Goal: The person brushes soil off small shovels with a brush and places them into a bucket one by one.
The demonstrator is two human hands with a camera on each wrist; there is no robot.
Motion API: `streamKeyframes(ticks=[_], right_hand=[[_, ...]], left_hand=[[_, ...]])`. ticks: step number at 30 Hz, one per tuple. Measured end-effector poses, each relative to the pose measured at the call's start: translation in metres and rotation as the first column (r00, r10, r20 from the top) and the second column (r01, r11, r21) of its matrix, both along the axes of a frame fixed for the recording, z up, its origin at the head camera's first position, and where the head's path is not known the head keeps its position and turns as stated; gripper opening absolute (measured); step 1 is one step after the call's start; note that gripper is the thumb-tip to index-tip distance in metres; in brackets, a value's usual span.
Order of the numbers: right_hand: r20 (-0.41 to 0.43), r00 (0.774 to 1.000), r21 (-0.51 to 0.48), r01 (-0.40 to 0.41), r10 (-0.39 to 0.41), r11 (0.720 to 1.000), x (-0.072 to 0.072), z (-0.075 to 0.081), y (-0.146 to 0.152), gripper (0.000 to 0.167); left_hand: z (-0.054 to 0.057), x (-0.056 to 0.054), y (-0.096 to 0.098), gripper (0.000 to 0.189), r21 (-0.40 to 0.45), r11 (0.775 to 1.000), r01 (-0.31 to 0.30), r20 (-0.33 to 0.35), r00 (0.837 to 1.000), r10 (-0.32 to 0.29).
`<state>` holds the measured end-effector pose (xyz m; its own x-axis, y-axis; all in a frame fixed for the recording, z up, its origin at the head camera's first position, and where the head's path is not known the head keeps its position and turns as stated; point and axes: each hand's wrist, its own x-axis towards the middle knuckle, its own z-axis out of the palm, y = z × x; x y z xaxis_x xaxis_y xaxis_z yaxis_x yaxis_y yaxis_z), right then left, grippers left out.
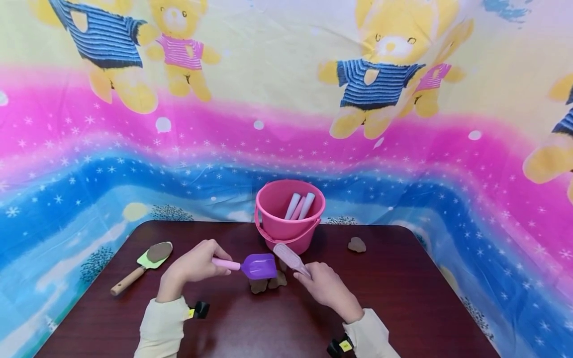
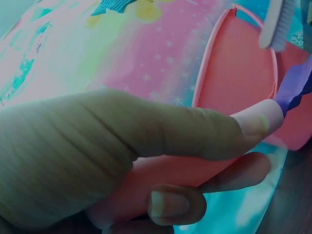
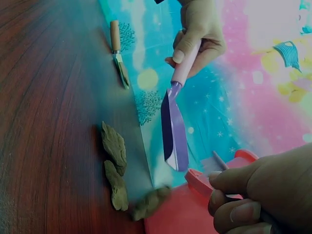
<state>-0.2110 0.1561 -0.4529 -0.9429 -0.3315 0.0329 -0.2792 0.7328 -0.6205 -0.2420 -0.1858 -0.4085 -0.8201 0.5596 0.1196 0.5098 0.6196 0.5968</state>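
Observation:
My left hand (image 1: 193, 264) grips the pink handle of a small purple toy shovel (image 1: 260, 266), its blade pointing right above the table. My right hand (image 1: 328, 289) holds a pale pink brush (image 1: 290, 256) by its handle, the head tilted up and left, close to the shovel's blade. Bristles show on the brush head in the left wrist view. Under the two tools several brown lumps (image 3: 115, 148) lie on the table, partly hidden by the blade in the head view. Right behind them stands a pink bucket (image 1: 288, 229).
White and pink handles (image 1: 307, 205) stick up inside the bucket. On the left lies a green trowel (image 1: 128, 281) with a wooden handle, a brown lump (image 1: 159, 252) on its blade. Another brown lump (image 1: 356, 244) sits at the right. A printed cloth (image 1: 250, 144) hangs around the dark table (image 1: 403, 298).

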Motion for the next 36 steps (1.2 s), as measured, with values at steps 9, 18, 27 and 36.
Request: streamKeyframes(ticks=[9, 18, 27, 36], right_hand=[[-0.028, 0.999, -0.004, -0.031, 0.031, 1.000, 0.002, -0.001, -0.005, 0.031], [0.021, 0.998, -0.026, -0.055, 0.056, 0.998, 0.005, 0.001, -0.011, 0.026], [0.040, 0.996, -0.030, -0.080, 0.081, 0.996, 0.008, 0.001, -0.016, 0.032], [0.021, 0.996, -0.036, -0.083, 0.084, 0.996, 0.011, 0.000, -0.019, 0.035]], left_hand=[[-0.006, 0.000, 0.020, 0.009, -0.007, 1.000, 0.010, 0.007, 1.000, -0.010], [-0.011, -0.001, 0.034, 0.007, 0.008, 0.999, 0.045, -0.027, 0.999, -0.045], [-0.013, -0.001, 0.043, 0.010, 0.034, 0.998, 0.061, -0.055, 0.997, -0.059], [-0.011, -0.002, 0.045, 0.016, 0.079, 0.995, 0.061, -0.070, 0.996, -0.056]])
